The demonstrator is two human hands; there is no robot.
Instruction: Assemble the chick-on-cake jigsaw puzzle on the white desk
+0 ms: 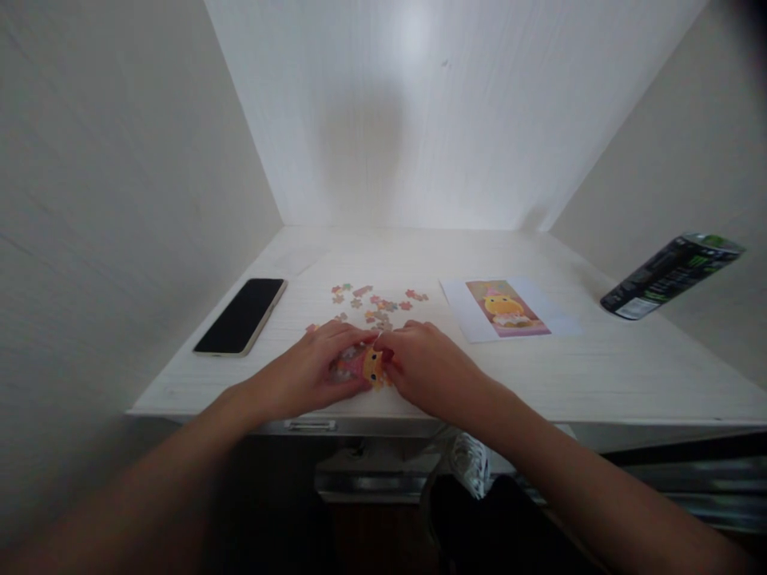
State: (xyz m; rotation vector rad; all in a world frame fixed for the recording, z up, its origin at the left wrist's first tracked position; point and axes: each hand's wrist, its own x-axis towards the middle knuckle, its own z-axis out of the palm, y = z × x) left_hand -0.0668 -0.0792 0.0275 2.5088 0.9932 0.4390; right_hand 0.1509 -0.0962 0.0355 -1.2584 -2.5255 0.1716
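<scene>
Both my hands rest on the white desk [599,375] near its front edge, meeting over a small joined patch of jigsaw pieces [367,366] in pink and orange. My left hand [311,369] lies partly over the patch, fingers curled and pressing on it. My right hand [423,363] pinches at the patch's right side with fingers drawn together. Just beyond my hands lie several loose puzzle pieces [377,303], scattered. What sits under my fingers is mostly hidden.
A black phone [241,315] lies face up at the left. A printed picture sheet [506,307] of a yellow figure lies at the right. A dark can [671,275] lies tilted at the far right. Walls close in the desk on three sides.
</scene>
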